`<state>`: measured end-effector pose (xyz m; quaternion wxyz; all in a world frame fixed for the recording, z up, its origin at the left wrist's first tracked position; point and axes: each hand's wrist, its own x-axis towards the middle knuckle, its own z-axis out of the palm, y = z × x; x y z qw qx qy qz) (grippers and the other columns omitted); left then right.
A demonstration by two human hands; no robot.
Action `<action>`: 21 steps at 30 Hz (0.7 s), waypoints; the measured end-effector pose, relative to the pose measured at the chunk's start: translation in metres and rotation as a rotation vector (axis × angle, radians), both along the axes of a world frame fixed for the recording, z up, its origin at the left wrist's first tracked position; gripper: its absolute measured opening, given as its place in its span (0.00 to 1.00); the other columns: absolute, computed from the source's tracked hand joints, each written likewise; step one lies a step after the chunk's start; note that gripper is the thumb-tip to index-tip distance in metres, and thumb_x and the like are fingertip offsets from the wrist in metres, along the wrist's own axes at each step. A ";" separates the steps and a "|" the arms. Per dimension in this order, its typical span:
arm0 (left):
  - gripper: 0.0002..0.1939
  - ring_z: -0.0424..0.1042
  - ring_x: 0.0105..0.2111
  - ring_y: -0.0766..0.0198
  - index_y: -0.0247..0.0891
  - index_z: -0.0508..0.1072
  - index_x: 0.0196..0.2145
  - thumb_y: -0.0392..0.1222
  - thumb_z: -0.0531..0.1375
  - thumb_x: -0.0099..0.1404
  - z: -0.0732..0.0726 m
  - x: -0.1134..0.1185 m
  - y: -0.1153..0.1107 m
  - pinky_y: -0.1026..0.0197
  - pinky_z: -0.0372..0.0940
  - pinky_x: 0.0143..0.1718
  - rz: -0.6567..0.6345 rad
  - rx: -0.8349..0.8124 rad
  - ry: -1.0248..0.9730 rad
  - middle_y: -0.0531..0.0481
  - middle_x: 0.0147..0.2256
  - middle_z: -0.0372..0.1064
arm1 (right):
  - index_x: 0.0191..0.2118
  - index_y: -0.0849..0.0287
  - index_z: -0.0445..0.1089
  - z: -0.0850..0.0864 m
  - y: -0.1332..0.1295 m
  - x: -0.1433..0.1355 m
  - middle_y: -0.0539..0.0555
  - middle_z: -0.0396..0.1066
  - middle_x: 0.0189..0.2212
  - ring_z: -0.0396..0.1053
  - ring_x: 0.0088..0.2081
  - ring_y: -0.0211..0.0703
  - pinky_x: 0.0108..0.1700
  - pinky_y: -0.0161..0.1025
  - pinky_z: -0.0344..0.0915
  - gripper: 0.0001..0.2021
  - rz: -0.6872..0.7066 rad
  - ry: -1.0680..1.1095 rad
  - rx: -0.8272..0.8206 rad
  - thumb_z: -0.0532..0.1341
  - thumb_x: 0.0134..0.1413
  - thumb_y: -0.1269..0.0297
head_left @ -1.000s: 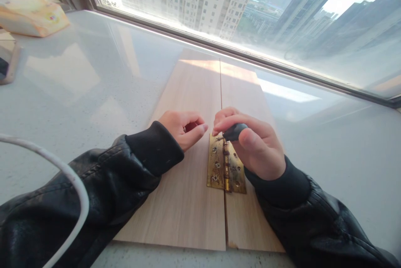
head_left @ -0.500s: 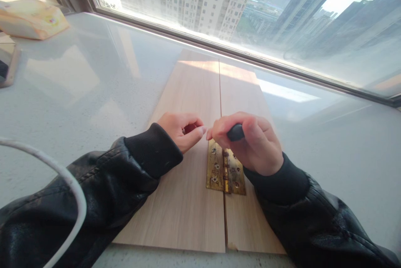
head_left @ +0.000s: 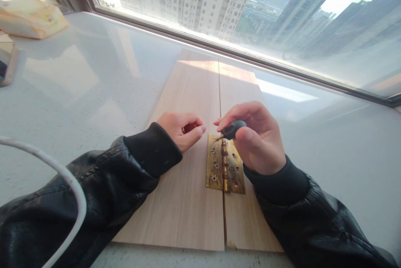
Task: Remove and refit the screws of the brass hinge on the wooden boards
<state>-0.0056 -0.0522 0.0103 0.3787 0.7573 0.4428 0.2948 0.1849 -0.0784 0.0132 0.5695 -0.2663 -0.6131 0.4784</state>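
Note:
My right hand (head_left: 258, 138) grips a short screwdriver (head_left: 235, 129) by its dark, stubby handle between thumb and fingers. The shaft slants down to the left, its tip at the upper part of the left leaf of a worn brass hinge (head_left: 225, 172). Cross-head screws (head_left: 216, 165) sit in that left leaf. Open holes show in the right leaf. The hinge lies flat across the seam between a left wooden board (head_left: 178, 201) and a right wooden board (head_left: 247, 222). My left hand (head_left: 183, 130) rests closed on the left board; whatever its curled fingers hold is hidden.
A white cable (head_left: 77, 193) loops over my left sleeve. The boards lie on a pale speckled counter (head_left: 119, 88) below a window frame (head_left: 163, 28). At the far left are a soft orange-and-white packet (head_left: 33, 17) and part of a phone-like object (head_left: 11, 61).
My right-hand fingers have lifted and loosened around the handle, and the screwdriver has tilted so its shaft now shows. The left hand has stayed in place.

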 end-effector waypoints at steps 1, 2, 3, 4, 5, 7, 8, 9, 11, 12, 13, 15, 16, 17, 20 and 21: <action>0.13 0.59 0.22 0.71 0.33 0.75 0.30 0.44 0.57 0.65 0.000 0.000 0.000 0.64 0.55 0.28 0.004 -0.001 0.003 0.55 0.23 0.68 | 0.43 0.48 0.76 0.000 0.001 0.001 0.47 0.74 0.33 0.72 0.35 0.36 0.40 0.39 0.68 0.08 -0.011 0.009 0.009 0.69 0.57 0.58; 0.13 0.59 0.22 0.71 0.33 0.75 0.30 0.44 0.57 0.65 0.001 0.000 0.000 0.64 0.55 0.27 0.007 -0.001 0.002 0.55 0.23 0.67 | 0.41 0.49 0.76 0.001 0.002 0.001 0.47 0.75 0.33 0.73 0.35 0.36 0.41 0.39 0.69 0.07 -0.008 0.009 0.013 0.69 0.58 0.58; 0.13 0.59 0.22 0.71 0.33 0.76 0.30 0.44 0.57 0.65 0.001 0.000 -0.001 0.64 0.54 0.27 0.009 -0.001 -0.001 0.55 0.22 0.67 | 0.41 0.50 0.77 0.001 0.002 0.001 0.48 0.76 0.33 0.74 0.35 0.37 0.41 0.40 0.70 0.06 0.008 0.001 0.010 0.67 0.59 0.57; 0.13 0.58 0.22 0.71 0.33 0.76 0.30 0.44 0.56 0.64 0.000 0.000 0.000 0.64 0.54 0.27 0.007 -0.001 -0.006 0.56 0.22 0.66 | 0.42 0.52 0.77 0.002 0.002 0.001 0.49 0.76 0.32 0.74 0.35 0.38 0.40 0.41 0.70 0.08 0.031 -0.012 0.002 0.66 0.61 0.56; 0.13 0.58 0.22 0.70 0.33 0.76 0.30 0.44 0.56 0.64 0.000 0.000 0.000 0.64 0.54 0.27 0.001 -0.003 -0.011 0.56 0.21 0.65 | 0.42 0.53 0.78 0.002 0.001 -0.001 0.50 0.75 0.30 0.74 0.34 0.38 0.39 0.42 0.70 0.10 0.058 -0.025 -0.009 0.64 0.63 0.54; 0.14 0.59 0.23 0.70 0.33 0.77 0.29 0.45 0.56 0.64 -0.001 -0.001 0.001 0.64 0.53 0.27 -0.015 -0.018 -0.024 0.54 0.22 0.66 | 0.41 0.54 0.78 0.003 0.000 -0.006 0.50 0.73 0.27 0.70 0.30 0.37 0.35 0.40 0.67 0.15 0.105 -0.041 -0.033 0.59 0.67 0.51; 0.15 0.59 0.23 0.70 0.33 0.77 0.29 0.46 0.57 0.64 -0.001 -0.001 0.001 0.64 0.53 0.26 -0.021 -0.022 -0.030 0.54 0.22 0.67 | 0.39 0.55 0.78 0.004 -0.001 -0.008 0.50 0.71 0.26 0.67 0.28 0.36 0.34 0.39 0.65 0.17 0.118 -0.043 -0.044 0.57 0.68 0.50; 0.15 0.60 0.23 0.70 0.33 0.77 0.29 0.46 0.57 0.64 -0.002 -0.001 0.001 0.64 0.53 0.26 -0.024 -0.021 -0.033 0.53 0.22 0.67 | 0.37 0.55 0.78 0.004 -0.002 -0.010 0.50 0.70 0.26 0.65 0.27 0.35 0.33 0.39 0.63 0.19 0.121 -0.042 -0.055 0.55 0.69 0.50; 0.14 0.59 0.23 0.70 0.33 0.76 0.30 0.46 0.57 0.64 -0.002 -0.001 0.001 0.65 0.53 0.26 -0.020 -0.009 -0.030 0.54 0.22 0.66 | 0.34 0.56 0.77 0.005 -0.003 -0.012 0.50 0.67 0.25 0.62 0.26 0.35 0.33 0.39 0.61 0.23 0.105 -0.033 -0.067 0.52 0.70 0.47; 0.13 0.59 0.23 0.70 0.33 0.76 0.30 0.45 0.57 0.64 -0.001 -0.001 0.001 0.65 0.54 0.27 -0.013 0.002 -0.023 0.55 0.22 0.66 | 0.34 0.56 0.76 0.005 -0.004 -0.011 0.50 0.66 0.25 0.62 0.27 0.36 0.33 0.39 0.61 0.23 0.088 -0.028 -0.068 0.53 0.69 0.47; 0.13 0.59 0.23 0.71 0.33 0.76 0.30 0.44 0.57 0.64 -0.001 0.000 0.001 0.65 0.54 0.27 -0.006 0.010 -0.014 0.56 0.21 0.65 | 0.34 0.56 0.76 0.005 -0.004 -0.010 0.50 0.65 0.25 0.63 0.28 0.37 0.34 0.40 0.61 0.21 0.071 -0.025 -0.066 0.55 0.67 0.46; 0.12 0.58 0.22 0.71 0.33 0.75 0.30 0.43 0.57 0.65 0.001 0.000 0.000 0.65 0.54 0.27 0.004 0.015 -0.001 0.56 0.22 0.66 | 0.35 0.56 0.77 0.004 -0.002 -0.006 0.52 0.67 0.29 0.65 0.33 0.40 0.38 0.42 0.63 0.17 0.033 -0.030 -0.056 0.60 0.63 0.48; 0.12 0.58 0.22 0.71 0.33 0.75 0.30 0.43 0.57 0.65 0.002 0.000 -0.001 0.65 0.54 0.27 0.006 0.014 0.003 0.56 0.22 0.67 | 0.36 0.56 0.78 0.003 -0.002 -0.003 0.53 0.68 0.32 0.67 0.36 0.41 0.39 0.42 0.64 0.15 0.013 -0.035 -0.051 0.63 0.61 0.50; 0.12 0.59 0.22 0.71 0.34 0.75 0.29 0.43 0.57 0.65 0.002 0.000 -0.001 0.65 0.55 0.27 0.006 0.012 0.007 0.56 0.22 0.67 | 0.37 0.56 0.79 0.002 -0.001 -0.002 0.53 0.69 0.35 0.67 0.38 0.42 0.41 0.42 0.65 0.13 -0.009 -0.037 -0.046 0.64 0.60 0.52; 0.12 0.60 0.23 0.71 0.33 0.75 0.30 0.43 0.57 0.65 0.004 0.000 -0.001 0.64 0.56 0.28 0.004 -0.001 0.020 0.54 0.24 0.69 | 0.44 0.51 0.78 -0.001 0.001 0.002 0.50 0.70 0.34 0.68 0.37 0.39 0.41 0.42 0.67 0.11 -0.057 -0.010 -0.026 0.67 0.58 0.54; 0.12 0.60 0.23 0.71 0.33 0.75 0.30 0.43 0.57 0.65 0.004 0.000 -0.001 0.64 0.56 0.28 0.005 -0.005 0.024 0.54 0.24 0.70 | 0.44 0.49 0.77 -0.001 0.002 0.002 0.49 0.71 0.33 0.68 0.35 0.38 0.40 0.41 0.68 0.10 -0.063 0.003 -0.017 0.68 0.58 0.54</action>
